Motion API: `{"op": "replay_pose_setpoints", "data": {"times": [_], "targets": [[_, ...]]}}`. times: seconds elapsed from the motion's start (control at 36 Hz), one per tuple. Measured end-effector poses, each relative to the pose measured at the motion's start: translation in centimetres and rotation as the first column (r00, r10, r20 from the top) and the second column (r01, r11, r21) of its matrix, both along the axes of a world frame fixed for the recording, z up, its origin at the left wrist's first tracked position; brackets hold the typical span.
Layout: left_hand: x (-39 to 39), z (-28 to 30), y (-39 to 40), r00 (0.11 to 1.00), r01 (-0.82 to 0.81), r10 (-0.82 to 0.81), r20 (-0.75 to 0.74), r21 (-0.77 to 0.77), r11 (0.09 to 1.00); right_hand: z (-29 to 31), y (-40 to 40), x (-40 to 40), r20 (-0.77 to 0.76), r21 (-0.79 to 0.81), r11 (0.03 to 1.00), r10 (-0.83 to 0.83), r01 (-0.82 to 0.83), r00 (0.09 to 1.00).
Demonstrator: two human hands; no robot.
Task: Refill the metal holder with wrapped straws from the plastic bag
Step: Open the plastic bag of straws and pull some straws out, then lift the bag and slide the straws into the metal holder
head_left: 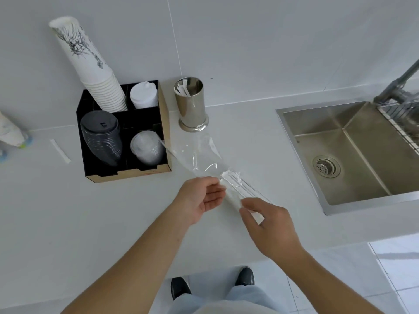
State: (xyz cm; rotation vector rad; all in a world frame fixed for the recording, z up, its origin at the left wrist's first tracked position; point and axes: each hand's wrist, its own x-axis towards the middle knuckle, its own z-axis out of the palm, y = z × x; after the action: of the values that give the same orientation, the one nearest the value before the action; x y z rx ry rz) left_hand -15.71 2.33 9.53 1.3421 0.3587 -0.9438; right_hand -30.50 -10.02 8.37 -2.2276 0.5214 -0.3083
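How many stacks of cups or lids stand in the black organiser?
4: the tall paper cup stack back left, white lids back right, black lids front left, clear lids front right of the black organiser. None seems hidden.

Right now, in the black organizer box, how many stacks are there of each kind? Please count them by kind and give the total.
Stack of white paper cups: 1
Stack of white lids: 1
Stack of black lids: 1
Stack of clear lids: 1
Total: 4 stacks, one in each compartment of the black organizer box.
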Motion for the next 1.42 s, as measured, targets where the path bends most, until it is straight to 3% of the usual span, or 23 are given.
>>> {"op": "replay_pose_setpoints", "data": {"times": [0.19, 0.39, 0.5, 0.72, 1.06, 1.22, 1.42], "targets": [[0.7, 1.0, -1.5, 1.000, 0.019, -0.018, 0.021, -0.036, 0.999, 2.5, -2.4, 2.4, -0.245, -0.151, 0.985, 0.041, -0.080, 0.969], [1.2, 2.0, -2.7, 0.998, 0.061, -0.059, 0.039, -0.055, 0.997, 4.7, -3.3, 4.8, -0.367, -0.284, 0.934, 0.101, -0.215, 0.925], [1.7, 2.4, -3.0, 0.996, 0.069, -0.064, 0.065, -0.072, 0.995, 5.3, -3.9, 5.8, -0.327, -0.408, 0.880, 0.110, -0.245, 0.939], [2.5, 2.3, -2.5, 0.995, 0.007, 0.008, 0.103, -0.144, 0.990, 6.9, -5.9, 7.5, -0.184, -0.476, 0.852, 0.144, -0.216, 0.972], [-0.1, -3.3, -1.4, 0.991, -0.124, 0.123, -0.050, -0.018, 0.992, 11.0, -7.4, 9.6, -0.068, -0.364, 0.906, 0.203, -0.214, 0.977], [0.0, -4.3, -1.8, 0.980, -0.179, 0.157, -0.121, -0.201, 0.963, 14.7, -6.9, 10.5, -0.003, -0.332, 0.900, 0.299, -0.283, 0.954], [2.0, -1.3, -4.2, 0.996, -0.085, 0.089, -0.018, -0.523, 0.848, 19.2, -6.9, 12.1, 0.080, -0.260, 0.907, 0.361, -0.330, 0.929]]}}
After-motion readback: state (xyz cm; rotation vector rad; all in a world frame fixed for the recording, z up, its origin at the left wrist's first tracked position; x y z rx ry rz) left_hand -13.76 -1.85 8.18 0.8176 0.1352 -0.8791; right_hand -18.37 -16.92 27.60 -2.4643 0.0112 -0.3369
